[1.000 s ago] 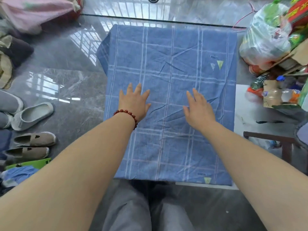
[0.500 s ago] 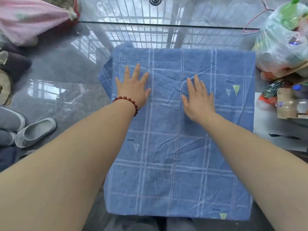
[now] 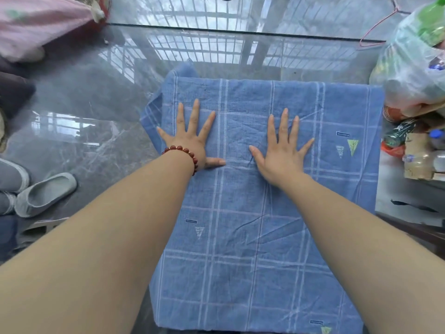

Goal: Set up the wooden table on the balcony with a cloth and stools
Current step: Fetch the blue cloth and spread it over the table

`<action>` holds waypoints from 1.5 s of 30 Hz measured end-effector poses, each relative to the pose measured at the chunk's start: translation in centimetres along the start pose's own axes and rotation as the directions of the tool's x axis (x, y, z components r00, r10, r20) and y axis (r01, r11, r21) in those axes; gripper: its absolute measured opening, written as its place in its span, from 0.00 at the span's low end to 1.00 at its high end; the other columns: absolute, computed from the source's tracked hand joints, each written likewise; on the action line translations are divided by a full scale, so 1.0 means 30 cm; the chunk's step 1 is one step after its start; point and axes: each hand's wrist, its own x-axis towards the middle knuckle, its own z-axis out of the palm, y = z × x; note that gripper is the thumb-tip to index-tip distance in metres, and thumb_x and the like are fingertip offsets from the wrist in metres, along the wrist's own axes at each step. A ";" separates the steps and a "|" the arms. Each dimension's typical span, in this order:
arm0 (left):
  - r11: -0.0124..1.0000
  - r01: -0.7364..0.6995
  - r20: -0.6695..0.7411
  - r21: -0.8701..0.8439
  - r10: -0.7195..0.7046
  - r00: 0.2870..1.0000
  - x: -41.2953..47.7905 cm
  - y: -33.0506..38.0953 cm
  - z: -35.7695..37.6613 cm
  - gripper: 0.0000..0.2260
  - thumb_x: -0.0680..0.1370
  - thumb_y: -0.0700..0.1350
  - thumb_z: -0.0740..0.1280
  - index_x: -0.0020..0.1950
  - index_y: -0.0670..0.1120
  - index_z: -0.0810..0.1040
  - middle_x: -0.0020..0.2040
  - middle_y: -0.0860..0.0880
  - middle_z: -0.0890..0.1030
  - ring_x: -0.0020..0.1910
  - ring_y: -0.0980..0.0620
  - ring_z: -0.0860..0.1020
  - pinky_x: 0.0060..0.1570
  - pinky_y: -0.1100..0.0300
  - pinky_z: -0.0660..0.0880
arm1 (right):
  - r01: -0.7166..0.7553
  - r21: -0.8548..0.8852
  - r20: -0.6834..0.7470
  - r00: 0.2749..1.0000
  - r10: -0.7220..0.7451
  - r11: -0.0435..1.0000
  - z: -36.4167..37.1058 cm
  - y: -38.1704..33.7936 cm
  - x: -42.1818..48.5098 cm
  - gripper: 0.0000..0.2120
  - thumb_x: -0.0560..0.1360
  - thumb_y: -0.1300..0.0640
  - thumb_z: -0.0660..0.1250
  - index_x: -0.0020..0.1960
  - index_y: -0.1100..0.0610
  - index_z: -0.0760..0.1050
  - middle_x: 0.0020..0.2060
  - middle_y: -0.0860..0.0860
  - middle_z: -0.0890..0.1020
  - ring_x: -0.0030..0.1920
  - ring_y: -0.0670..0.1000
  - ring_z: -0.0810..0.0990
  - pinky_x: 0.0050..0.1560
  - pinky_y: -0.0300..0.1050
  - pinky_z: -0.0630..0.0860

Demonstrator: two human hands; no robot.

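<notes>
A blue cloth (image 3: 240,249) with pale check lines and small triangle marks covers the table completely, so no wood shows. My left hand (image 3: 192,138), with a red bead bracelet at the wrist, presses flat on the cloth's far left part, fingers spread. My right hand (image 3: 281,150) lies flat beside it, a little further right, fingers spread too. The cloth's far left corner (image 3: 154,112) hangs loose over the edge.
Glossy grey floor tiles (image 3: 96,104) surround the table. Grey slippers (image 3: 45,194) lie at the left. A pink bundle (image 3: 41,22) sits far left. A plastic bag of bottles (image 3: 414,63) and boxes crowd the right. A dark wooden piece (image 3: 416,227) shows at the right edge.
Both hands have slid away from me across the cloth toward its far edge and spread their fingers wider. The view has shifted forward over the table.
</notes>
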 end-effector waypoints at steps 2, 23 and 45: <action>1.000 0.022 0.024 0.005 -0.022 0.999 -0.011 -0.003 0.013 0.51 0.64 0.77 0.55 0.69 0.59 0.22 0.69 0.50 0.20 0.70 0.40 0.25 0.64 0.24 0.48 | 0.001 -0.003 -0.002 1.000 -0.001 1.000 0.007 -0.003 -0.003 0.37 0.77 0.33 0.43 0.76 0.51 0.31 0.74 0.52 0.29 0.74 0.58 0.29 0.67 0.76 0.39; 0.999 0.022 -0.120 0.035 -0.018 0.993 -0.072 0.028 0.072 0.50 0.62 0.79 0.44 0.72 0.55 0.26 0.73 0.46 0.27 0.73 0.41 0.30 0.63 0.26 0.41 | 0.027 0.035 -0.080 0.997 -0.024 0.999 0.053 0.073 -0.098 0.33 0.79 0.38 0.45 0.77 0.49 0.36 0.75 0.48 0.33 0.76 0.54 0.33 0.70 0.71 0.39; 0.990 0.041 -0.030 0.131 -0.038 0.999 -0.299 0.215 0.326 0.61 0.61 0.75 0.64 0.70 0.51 0.23 0.71 0.40 0.24 0.72 0.35 0.32 0.69 0.34 0.51 | 0.101 -0.007 0.063 0.993 -0.100 0.995 0.182 0.224 -0.382 0.37 0.78 0.35 0.49 0.76 0.47 0.33 0.74 0.49 0.29 0.74 0.56 0.29 0.71 0.69 0.42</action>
